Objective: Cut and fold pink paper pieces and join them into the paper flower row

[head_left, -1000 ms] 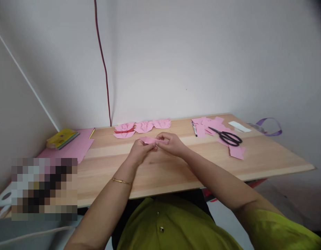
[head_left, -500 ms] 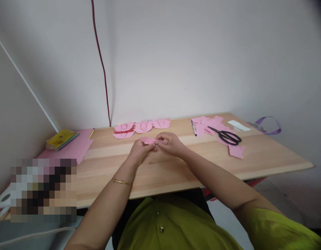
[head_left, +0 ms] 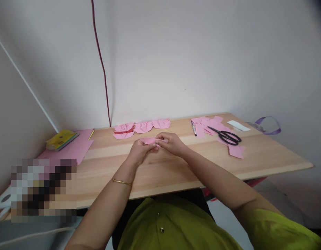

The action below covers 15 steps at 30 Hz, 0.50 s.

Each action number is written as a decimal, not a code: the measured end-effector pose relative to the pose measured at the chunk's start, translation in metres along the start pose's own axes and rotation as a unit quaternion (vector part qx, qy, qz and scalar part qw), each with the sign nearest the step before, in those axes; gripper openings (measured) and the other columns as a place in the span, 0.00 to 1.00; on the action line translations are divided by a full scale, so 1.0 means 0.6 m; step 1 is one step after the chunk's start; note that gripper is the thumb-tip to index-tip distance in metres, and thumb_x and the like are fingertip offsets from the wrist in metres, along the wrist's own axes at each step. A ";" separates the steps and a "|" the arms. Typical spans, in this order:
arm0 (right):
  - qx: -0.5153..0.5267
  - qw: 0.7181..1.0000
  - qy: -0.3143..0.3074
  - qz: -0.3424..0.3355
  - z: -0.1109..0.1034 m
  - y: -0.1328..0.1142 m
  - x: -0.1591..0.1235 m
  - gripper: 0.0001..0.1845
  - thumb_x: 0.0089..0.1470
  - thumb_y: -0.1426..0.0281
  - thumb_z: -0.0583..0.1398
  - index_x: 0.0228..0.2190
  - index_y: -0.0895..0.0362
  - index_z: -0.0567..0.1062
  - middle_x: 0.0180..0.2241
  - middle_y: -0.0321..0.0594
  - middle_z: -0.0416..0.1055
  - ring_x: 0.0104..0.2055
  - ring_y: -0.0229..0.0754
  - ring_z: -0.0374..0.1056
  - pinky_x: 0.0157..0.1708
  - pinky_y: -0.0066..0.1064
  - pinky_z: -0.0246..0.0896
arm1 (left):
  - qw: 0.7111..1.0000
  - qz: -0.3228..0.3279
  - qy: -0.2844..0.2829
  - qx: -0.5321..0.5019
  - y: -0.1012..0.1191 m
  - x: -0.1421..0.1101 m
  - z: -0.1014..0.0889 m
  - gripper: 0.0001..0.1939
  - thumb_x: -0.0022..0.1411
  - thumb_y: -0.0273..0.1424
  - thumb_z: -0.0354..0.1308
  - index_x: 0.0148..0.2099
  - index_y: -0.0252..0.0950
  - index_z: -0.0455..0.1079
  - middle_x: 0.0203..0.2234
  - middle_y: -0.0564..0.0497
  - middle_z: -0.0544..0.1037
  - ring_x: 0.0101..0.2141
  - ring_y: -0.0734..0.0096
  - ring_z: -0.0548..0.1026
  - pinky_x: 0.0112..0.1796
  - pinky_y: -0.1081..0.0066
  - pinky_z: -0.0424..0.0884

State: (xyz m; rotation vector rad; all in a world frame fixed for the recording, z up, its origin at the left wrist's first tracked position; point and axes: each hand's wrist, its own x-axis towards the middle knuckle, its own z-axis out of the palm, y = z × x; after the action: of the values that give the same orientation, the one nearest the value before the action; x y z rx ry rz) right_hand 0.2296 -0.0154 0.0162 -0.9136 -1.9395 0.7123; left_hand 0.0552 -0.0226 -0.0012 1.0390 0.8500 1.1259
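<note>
Working at a pale wooden table (head_left: 103,180) set against a plain grey-white wall (head_left: 150,52), crossed by a dark red cord (head_left: 101,52) running down toward the table's back edge. Lined up near that edge: three pleated pink paper pieces (head_left: 143,127), with a red strip (head_left: 124,131) across the leftmost. Scattered at right: pink paper scraps (head_left: 211,121), black scissors (head_left: 230,138) partly over them, a pen (head_left: 194,128) at their left side and a white strip (head_left: 238,125) near the far corner. Laid at left: a yellow packet (head_left: 62,139) over pink sheets (head_left: 82,146).

Pinching a small pink paper (head_left: 148,140) between both hands, over the table's middle, nearer than the pleated row. Gripping its left part with thumb and fingers of the left hand (head_left: 139,151), nearly closed; pressing its right part with the right hand (head_left: 173,144), fingers curled, thumbs close together. Cannot tell how the paper is folded beneath the fingers.
</note>
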 end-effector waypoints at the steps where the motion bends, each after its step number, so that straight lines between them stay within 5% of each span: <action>1: 0.005 1.000 -0.001 0.003 0.000 0.000 0.000 0.09 0.53 0.66 0.59 0.32 0.58 0.76 0.33 0.39 0.75 0.36 0.38 0.69 0.37 0.27 0.60 | 1.000 -0.001 0.003 -0.003 0.000 0.000 0.000 0.17 0.40 0.30 0.72 0.33 0.26 0.77 0.27 0.44 0.80 0.27 0.69 0.77 0.36 0.66 0.76; 15: -0.016 0.999 -0.005 -0.030 -0.003 0.001 0.000 0.09 0.54 0.65 0.58 0.32 0.57 0.76 0.33 0.40 0.75 0.36 0.39 0.69 0.37 0.29 0.60 | 1.000 -0.003 0.011 0.014 0.000 0.001 0.002 0.18 0.39 0.31 0.73 0.33 0.26 0.76 0.25 0.43 0.80 0.27 0.67 0.78 0.37 0.65 0.76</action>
State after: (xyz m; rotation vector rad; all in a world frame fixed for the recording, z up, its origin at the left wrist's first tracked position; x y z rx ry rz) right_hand 0.2313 -0.0148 0.0164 -0.8681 -1.9848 0.6534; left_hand 0.0567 -0.0220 -0.0008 1.0476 0.8872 1.1250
